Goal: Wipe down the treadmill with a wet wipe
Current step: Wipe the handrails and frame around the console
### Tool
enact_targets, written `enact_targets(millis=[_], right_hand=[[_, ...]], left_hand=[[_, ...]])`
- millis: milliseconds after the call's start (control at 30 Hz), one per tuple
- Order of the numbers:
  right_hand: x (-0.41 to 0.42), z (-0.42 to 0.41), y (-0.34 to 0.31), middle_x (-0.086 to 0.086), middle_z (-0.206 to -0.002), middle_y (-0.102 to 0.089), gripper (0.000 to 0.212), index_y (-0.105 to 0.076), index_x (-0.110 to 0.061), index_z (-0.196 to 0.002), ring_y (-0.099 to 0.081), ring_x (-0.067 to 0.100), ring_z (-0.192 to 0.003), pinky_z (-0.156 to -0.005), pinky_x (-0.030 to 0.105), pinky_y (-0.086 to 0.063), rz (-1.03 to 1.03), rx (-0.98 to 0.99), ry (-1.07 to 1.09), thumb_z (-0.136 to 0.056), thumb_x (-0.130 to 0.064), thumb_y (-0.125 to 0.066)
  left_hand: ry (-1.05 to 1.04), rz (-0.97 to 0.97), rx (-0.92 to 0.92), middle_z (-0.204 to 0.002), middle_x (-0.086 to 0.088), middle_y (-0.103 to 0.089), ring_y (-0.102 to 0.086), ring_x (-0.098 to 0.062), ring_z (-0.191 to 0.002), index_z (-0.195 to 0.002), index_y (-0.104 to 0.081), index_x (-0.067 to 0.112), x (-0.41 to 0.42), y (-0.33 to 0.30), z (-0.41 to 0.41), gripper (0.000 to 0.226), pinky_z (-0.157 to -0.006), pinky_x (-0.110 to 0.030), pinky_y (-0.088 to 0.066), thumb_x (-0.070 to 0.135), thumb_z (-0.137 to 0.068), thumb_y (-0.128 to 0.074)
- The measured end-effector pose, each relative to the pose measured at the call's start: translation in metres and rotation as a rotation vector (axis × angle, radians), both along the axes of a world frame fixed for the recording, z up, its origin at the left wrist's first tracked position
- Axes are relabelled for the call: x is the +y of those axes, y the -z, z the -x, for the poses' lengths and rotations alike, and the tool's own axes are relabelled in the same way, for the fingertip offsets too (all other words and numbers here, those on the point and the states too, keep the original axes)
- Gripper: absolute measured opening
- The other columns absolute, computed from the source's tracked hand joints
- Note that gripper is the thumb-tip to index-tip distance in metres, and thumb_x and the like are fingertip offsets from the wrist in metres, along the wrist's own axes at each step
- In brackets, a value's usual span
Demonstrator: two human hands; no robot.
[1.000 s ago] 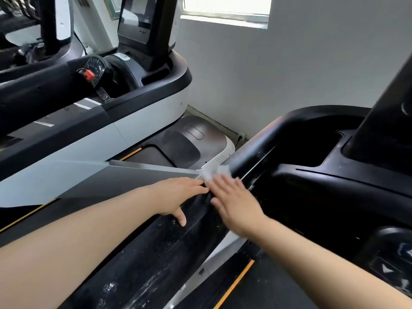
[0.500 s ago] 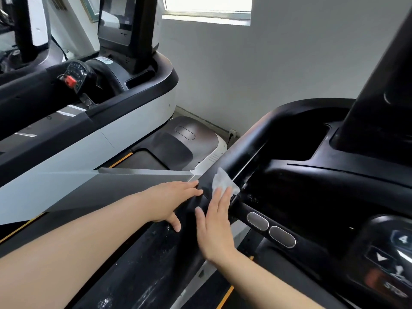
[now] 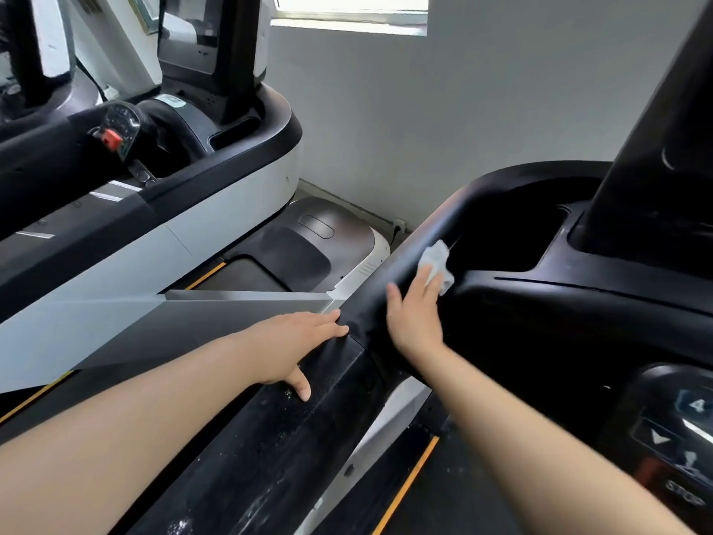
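Observation:
The black treadmill handrail [image 3: 409,264] runs from the lower left up to the console at the right. A crumpled white wet wipe [image 3: 436,262] lies on the rail's upper curve. My right hand [image 3: 414,314] presses it flat against the rail, fingers straight over its lower part. My left hand [image 3: 297,343] rests open on the rail lower down, thumb on the wet, streaked top surface. Damp smears show along the rail below my left hand.
The console [image 3: 571,299] with its button panel [image 3: 679,438] is at the right. A second treadmill [image 3: 216,210] with a red safety key [image 3: 112,139] stands to the left. A grey wall [image 3: 482,121] is close behind.
My right hand has slid the wipe farther up the handrail toward the console's curve. My left hand has stayed in place on the rail.

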State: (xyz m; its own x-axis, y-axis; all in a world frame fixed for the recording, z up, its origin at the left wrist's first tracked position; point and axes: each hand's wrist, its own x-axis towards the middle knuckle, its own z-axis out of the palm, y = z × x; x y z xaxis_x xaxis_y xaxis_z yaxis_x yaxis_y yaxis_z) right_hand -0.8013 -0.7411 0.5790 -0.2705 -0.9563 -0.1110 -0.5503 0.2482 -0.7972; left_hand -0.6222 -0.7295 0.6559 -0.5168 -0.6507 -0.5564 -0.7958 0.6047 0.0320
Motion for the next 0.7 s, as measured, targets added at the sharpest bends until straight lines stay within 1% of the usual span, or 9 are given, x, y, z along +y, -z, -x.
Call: enact_targets(millis=[133, 200, 267, 333, 400, 467, 567, 633, 700], right_hand=[[-0.043, 0.045, -0.014, 0.019, -0.157, 0.008, 0.066, 0.007, -0.007, -0.15, -0.005, 0.031, -0.145, -0.112, 0.037, -0.015, -0.104, -0.036, 0.045, -0.103, -0.036, -0.028], [-0.027, 0.035, -0.016, 0.017, -0.158, 0.007, 0.065, 0.005, -0.008, -0.15, -0.007, 0.031, -0.145, -0.112, 0.036, -0.016, -0.095, -0.064, 0.017, -0.102, -0.037, -0.029], [0.01, 0.008, -0.01, 0.017, -0.157, 0.008, 0.067, 0.004, -0.007, -0.15, -0.007, 0.03, -0.145, -0.111, 0.032, -0.016, -0.046, -0.087, -0.059, -0.102, -0.036, -0.033], [0.039, -0.013, -0.004, 0.017, -0.157, 0.014, 0.07, 0.007, -0.008, -0.15, -0.01, 0.03, -0.144, -0.106, 0.029, -0.022, -0.033, -0.042, -0.135, -0.101, -0.037, -0.033], [0.03, -0.005, -0.002, 0.019, -0.156, 0.013, 0.07, 0.007, -0.009, -0.15, -0.013, 0.032, -0.143, -0.105, 0.032, -0.026, -0.037, 0.043, -0.119, -0.101, -0.039, -0.033], [-0.004, 0.019, -0.005, 0.021, -0.156, 0.009, 0.07, 0.004, -0.009, -0.15, -0.013, 0.034, -0.143, -0.107, 0.036, -0.024, -0.041, 0.1, -0.058, -0.101, -0.04, -0.034], [-0.046, 0.051, -0.011, 0.019, -0.157, -0.005, 0.068, -0.004, -0.011, -0.151, -0.026, 0.033, -0.139, -0.106, 0.038, -0.028, -0.077, 0.057, -0.003, -0.099, -0.041, -0.037], [-0.043, 0.051, -0.013, 0.019, -0.154, -0.022, 0.066, -0.012, -0.011, -0.149, -0.037, 0.034, -0.132, -0.102, 0.038, -0.033, -0.075, 0.038, 0.004, -0.098, -0.044, -0.037], [-0.013, 0.031, -0.012, 0.015, -0.153, -0.026, 0.064, -0.013, -0.016, -0.149, -0.039, 0.034, -0.13, -0.098, 0.035, -0.035, -0.031, 0.012, -0.05, -0.097, -0.043, -0.039]], left_hand=[[0.0, 0.0, -0.002, -0.158, 0.009, 0.007, -0.008, -0.009, -0.144, -0.15, -0.009, 0.028, -0.001, 0.001, 0.0, 0.102, -0.111, -0.021, -0.015, 0.034, -0.074, -0.077], [-0.005, -0.002, -0.007, -0.158, 0.009, 0.007, -0.007, -0.01, -0.144, -0.15, -0.009, 0.028, -0.001, 0.003, -0.001, 0.103, -0.111, -0.022, -0.015, 0.035, -0.074, -0.077], [0.001, 0.001, -0.002, -0.158, 0.009, 0.007, -0.007, -0.009, -0.144, -0.15, -0.008, 0.029, -0.002, 0.003, -0.002, 0.103, -0.111, -0.021, -0.014, 0.035, -0.074, -0.077], [0.005, 0.0, 0.002, -0.158, 0.009, 0.007, -0.007, -0.009, -0.144, -0.15, -0.008, 0.028, -0.003, 0.005, -0.002, 0.103, -0.11, -0.02, -0.013, 0.035, -0.074, -0.077], [0.0, -0.005, 0.003, -0.158, 0.009, 0.007, -0.007, -0.009, -0.144, -0.15, -0.008, 0.028, -0.003, 0.006, -0.002, 0.104, -0.11, -0.019, -0.012, 0.035, -0.074, -0.077], [-0.002, -0.006, 0.0, -0.158, 0.009, 0.007, -0.007, -0.009, -0.144, -0.15, -0.008, 0.028, -0.003, 0.006, -0.002, 0.105, -0.11, -0.019, -0.013, 0.035, -0.073, -0.078], [-0.021, -0.013, 0.016, -0.158, 0.01, 0.007, -0.007, -0.008, -0.144, -0.15, -0.009, 0.028, -0.003, 0.006, -0.002, 0.103, -0.107, -0.017, -0.013, 0.033, -0.074, -0.078], [-0.028, -0.018, 0.02, -0.158, 0.01, 0.007, -0.006, -0.007, -0.144, -0.15, -0.009, 0.028, -0.002, 0.006, -0.002, 0.103, -0.107, -0.016, -0.012, 0.032, -0.074, -0.078], [-0.031, -0.02, 0.015, -0.158, 0.01, 0.008, -0.006, -0.008, -0.144, -0.15, -0.008, 0.029, -0.002, 0.006, -0.002, 0.104, -0.11, -0.018, -0.012, 0.032, -0.073, -0.078]])
